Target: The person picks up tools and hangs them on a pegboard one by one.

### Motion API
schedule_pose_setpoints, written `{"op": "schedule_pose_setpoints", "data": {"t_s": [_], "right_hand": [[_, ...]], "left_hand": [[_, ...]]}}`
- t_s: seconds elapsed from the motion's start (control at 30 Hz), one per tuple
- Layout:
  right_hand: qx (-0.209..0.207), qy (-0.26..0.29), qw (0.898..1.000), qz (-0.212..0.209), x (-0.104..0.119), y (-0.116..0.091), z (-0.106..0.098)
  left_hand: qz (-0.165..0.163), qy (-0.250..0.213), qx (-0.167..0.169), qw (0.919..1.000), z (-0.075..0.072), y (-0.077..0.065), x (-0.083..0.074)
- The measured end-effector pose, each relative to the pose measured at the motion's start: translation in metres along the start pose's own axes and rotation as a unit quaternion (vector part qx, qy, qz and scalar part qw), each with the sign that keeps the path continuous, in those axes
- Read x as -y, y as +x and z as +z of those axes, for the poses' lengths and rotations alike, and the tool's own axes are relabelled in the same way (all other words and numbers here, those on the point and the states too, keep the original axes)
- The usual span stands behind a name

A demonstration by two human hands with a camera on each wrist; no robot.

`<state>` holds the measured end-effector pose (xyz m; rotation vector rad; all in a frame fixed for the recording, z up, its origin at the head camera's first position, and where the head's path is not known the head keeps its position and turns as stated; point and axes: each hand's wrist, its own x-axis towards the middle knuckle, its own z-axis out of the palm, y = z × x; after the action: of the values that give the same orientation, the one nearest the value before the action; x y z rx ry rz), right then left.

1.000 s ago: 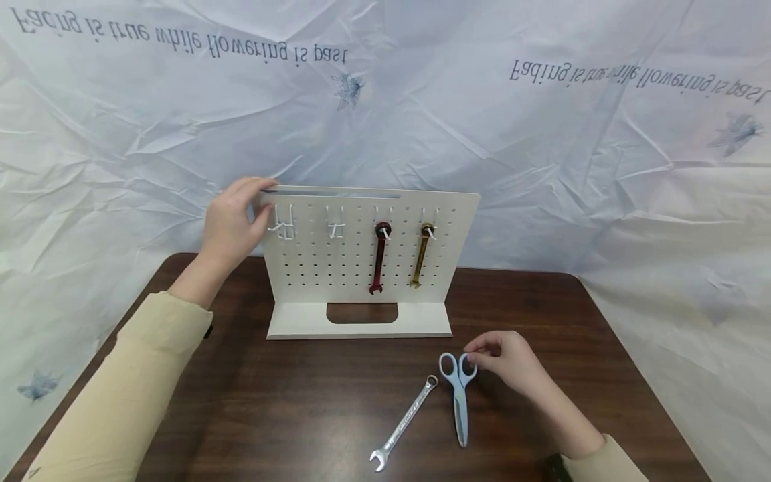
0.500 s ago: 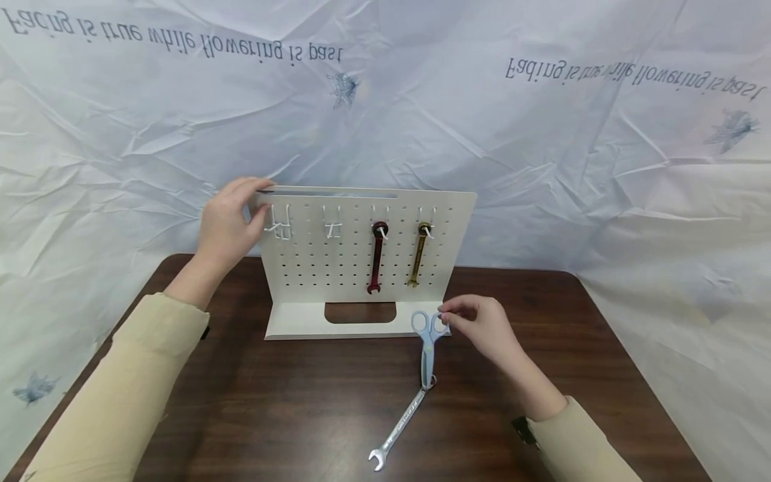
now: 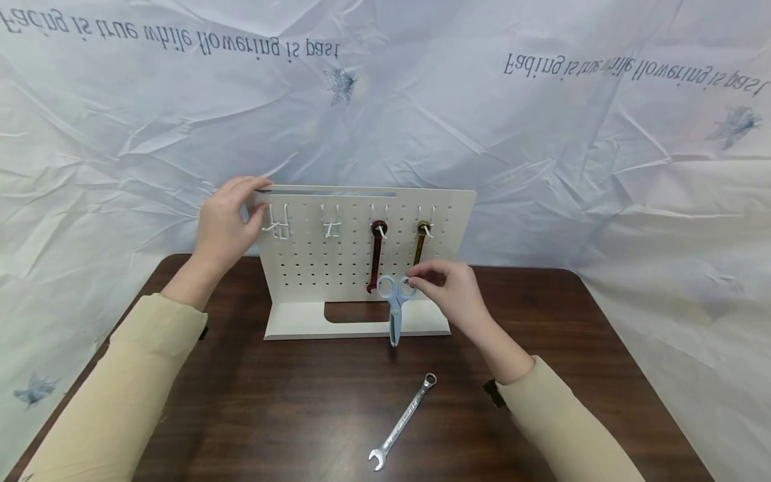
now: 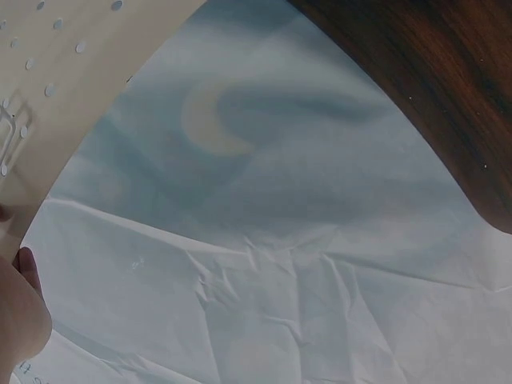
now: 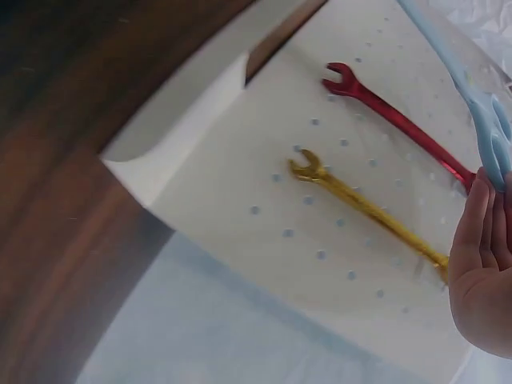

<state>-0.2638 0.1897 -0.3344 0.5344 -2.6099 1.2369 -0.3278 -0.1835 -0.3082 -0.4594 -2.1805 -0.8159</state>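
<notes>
Light blue scissors [image 3: 395, 313] hang blades down in front of the white pegboard stand [image 3: 313, 261]. My right hand [image 3: 450, 289] pinches them by one finger loop. In the right wrist view the scissors [image 5: 490, 132] rise from the fingertips of that hand [image 5: 486, 280]. My left hand [image 3: 224, 217] grips the pegboard's upper left corner, thumb in front and fingers over the top. A red wrench [image 3: 376, 254] and a gold wrench [image 3: 419, 246] hang from hooks on the board; my right hand hides the gold one's lower end in the head view.
Two white hooks, a left hook [image 3: 280, 226] and another hook [image 3: 331, 229], carry no tools. A silver combination wrench [image 3: 402, 422] lies on the dark wooden table [image 3: 271, 408] nearer me. A pale printed cloth [image 3: 409, 120] hangs behind the table.
My right hand has lifted the scissors off the table and carried them leftward and away from me, over the silver wrench to the pegboard. My left hand has stayed on the board's corner.
</notes>
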Motion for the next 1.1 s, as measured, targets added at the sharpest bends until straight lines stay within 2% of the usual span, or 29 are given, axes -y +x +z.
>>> {"op": "schedule_pose_setpoints", "data": {"t_s": [0.23,0.63,0.9,1.1], "right_hand": [[0.007,0.035,0.999,-0.031,0.028,0.020,-0.001],[0.008,0.023,0.996,-0.091,0.067,0.057,0.007],[0.034,0.025,0.995,-0.092,0.073,0.080,0.020],[0.043,-0.019,0.993,-0.105,0.071,0.097,0.032]], "left_hand": [[0.003,0.001,0.002,1.0000,0.000,0.001,0.001],[0.006,0.000,-0.002,1.0000,0.001,0.003,0.003],[0.005,-0.002,-0.001,1.0000,0.003,0.004,0.004],[0.001,-0.005,0.003,1.0000,0.003,0.005,0.005]]}}
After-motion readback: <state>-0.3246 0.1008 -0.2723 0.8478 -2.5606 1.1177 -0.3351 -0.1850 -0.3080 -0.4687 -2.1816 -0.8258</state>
